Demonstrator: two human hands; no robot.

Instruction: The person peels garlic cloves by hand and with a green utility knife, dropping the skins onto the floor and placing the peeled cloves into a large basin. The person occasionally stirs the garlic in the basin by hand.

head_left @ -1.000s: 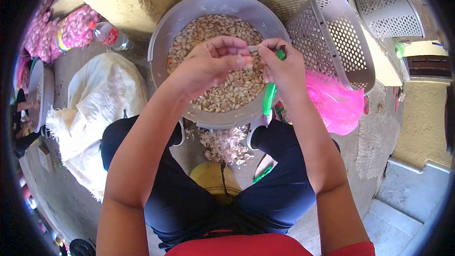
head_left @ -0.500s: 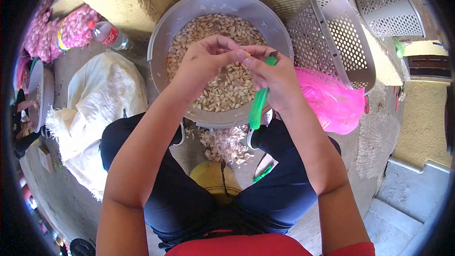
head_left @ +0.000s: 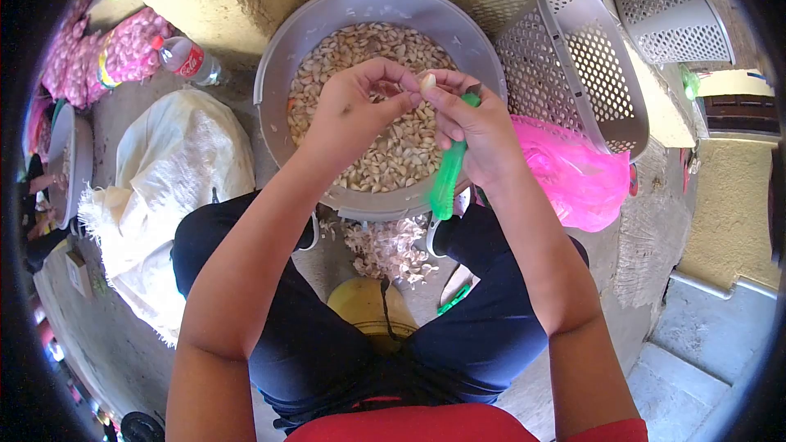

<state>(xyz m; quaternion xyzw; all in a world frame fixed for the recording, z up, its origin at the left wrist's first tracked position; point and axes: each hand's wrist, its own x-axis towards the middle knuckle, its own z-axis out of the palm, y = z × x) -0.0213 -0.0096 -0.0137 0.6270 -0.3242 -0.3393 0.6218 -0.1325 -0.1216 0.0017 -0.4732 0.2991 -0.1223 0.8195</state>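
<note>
A pale garlic clove [head_left: 428, 82] sits between the thumb and forefinger of my right hand [head_left: 468, 119]. That same hand also keeps a knife with a green handle [head_left: 447, 180] in its curled fingers, the handle hanging down and a short dark blade by the forefinger. My left hand [head_left: 360, 106] is closed in a pinch, its fingertips touching or nearly touching the clove; what lies between them is too small to make out. Both hands are above a large grey tub [head_left: 282, 41] holding many garlic cloves [head_left: 389, 155].
Garlic skins [head_left: 389, 250] lie on the ground between my feet, in front of a yellow bucket [head_left: 372, 307]. A white sack [head_left: 184, 147] and a cola bottle [head_left: 188, 61] are at left. To the right are a perforated basket [head_left: 573, 65] and a pink plastic bag [head_left: 573, 176].
The clove now shows upright at my right fingertips, where fingers covered it before. My left fingertips have shifted slightly, and the green handle has swung a little.
</note>
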